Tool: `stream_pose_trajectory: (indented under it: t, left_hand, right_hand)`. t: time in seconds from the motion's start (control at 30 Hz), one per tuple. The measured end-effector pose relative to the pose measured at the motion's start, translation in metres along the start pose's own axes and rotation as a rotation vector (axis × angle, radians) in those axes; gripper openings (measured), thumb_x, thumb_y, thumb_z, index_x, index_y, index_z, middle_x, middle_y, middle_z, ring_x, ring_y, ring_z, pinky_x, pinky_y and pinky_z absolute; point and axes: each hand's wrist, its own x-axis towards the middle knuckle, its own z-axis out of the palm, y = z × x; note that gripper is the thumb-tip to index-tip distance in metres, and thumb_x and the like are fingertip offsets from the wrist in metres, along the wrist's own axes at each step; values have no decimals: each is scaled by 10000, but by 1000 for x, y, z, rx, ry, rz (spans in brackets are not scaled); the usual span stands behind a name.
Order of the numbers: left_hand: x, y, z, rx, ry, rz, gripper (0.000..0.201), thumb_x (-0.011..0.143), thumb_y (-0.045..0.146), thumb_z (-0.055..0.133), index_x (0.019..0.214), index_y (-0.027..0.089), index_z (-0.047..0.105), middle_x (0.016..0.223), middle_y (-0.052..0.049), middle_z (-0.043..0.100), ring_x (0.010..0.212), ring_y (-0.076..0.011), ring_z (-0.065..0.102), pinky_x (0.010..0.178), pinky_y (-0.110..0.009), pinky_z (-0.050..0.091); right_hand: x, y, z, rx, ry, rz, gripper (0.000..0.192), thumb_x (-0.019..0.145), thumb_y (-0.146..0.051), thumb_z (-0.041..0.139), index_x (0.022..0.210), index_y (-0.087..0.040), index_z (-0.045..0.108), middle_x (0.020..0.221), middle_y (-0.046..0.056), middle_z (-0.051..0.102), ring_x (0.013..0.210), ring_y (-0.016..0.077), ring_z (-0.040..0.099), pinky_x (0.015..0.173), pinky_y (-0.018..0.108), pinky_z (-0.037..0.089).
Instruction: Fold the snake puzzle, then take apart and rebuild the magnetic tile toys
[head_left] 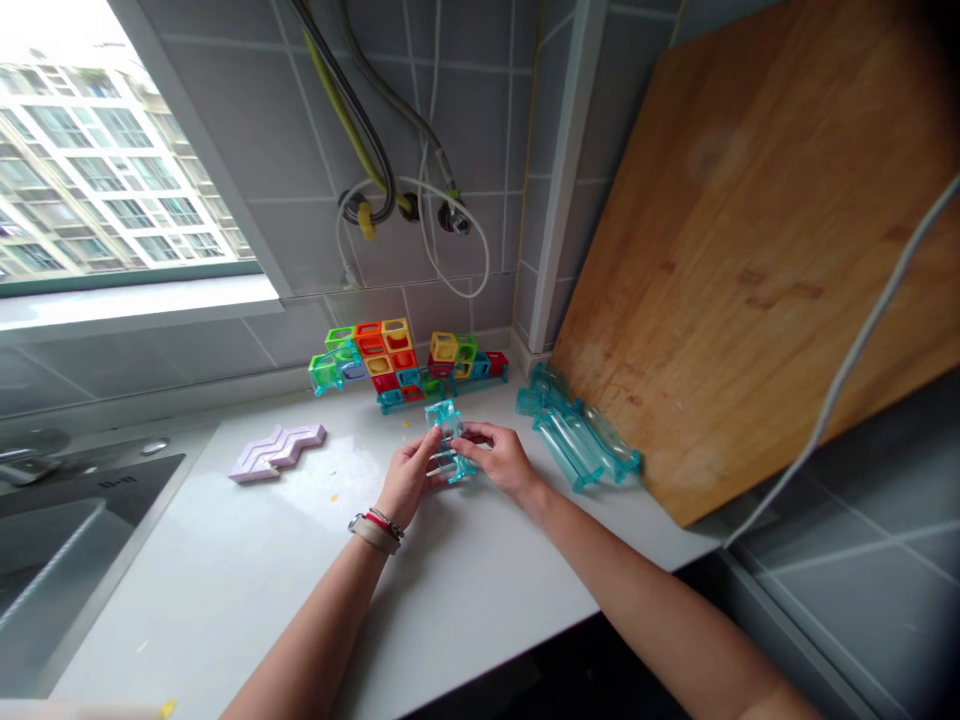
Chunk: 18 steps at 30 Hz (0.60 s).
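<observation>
Both hands meet over the white counter (225, 580) on one clear teal plastic track piece (448, 438). My left hand (409, 478), with bracelets on its wrist, grips the piece from the left. My right hand (501, 457) pinches it from the right. Just behind the hands, against the tiled wall, stands a multicoloured build of open cube blocks (397, 360). To the right of my right hand lie several clear teal tubes (577, 432).
A lilac zigzag piece (276, 451) lies left of the hands. A sink (60, 540) occupies the left end of the counter. A large wooden board (757, 250) leans against the wall on the right. Hoses and a cable (420, 190) hang from the wall.
</observation>
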Motion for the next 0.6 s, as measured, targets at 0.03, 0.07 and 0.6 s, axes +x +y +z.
stream_pose_trajectory:
  t: [0.03, 0.07, 0.6]
  left_hand:
    - [1, -1, 0, -19, -12, 5, 520, 798, 583, 773, 1045, 127, 744, 1098, -153, 734, 819, -210, 728, 623, -285, 612]
    - [1, -1, 0, -39, -22, 9, 513, 801, 577, 774, 1045, 128, 743, 1106, -154, 734, 819, -208, 729, 640, -293, 616]
    - [12, -10, -7, -69, 102, 173, 621, 697, 529, 863, 1160, 141, 719, 1193, -168, 729, 1097, -280, 682, 874, -352, 563]
  right_hand:
    - [0, -1, 0, -7, 3, -1, 473, 737, -528, 815, 1023, -154, 774, 970, 94, 765, 884, 226, 690, 829, 339, 549]
    - [0, -2, 0, -15, 11, 4, 475, 740, -526, 813, 1030, -152, 770, 974, 99, 765, 884, 226, 691, 827, 340, 551]
    - [0, -4, -4, -186, 43, 1, 573, 764, -558, 770, 1150, -139, 714, 960, 89, 736, 881, 213, 682, 802, 341, 575]
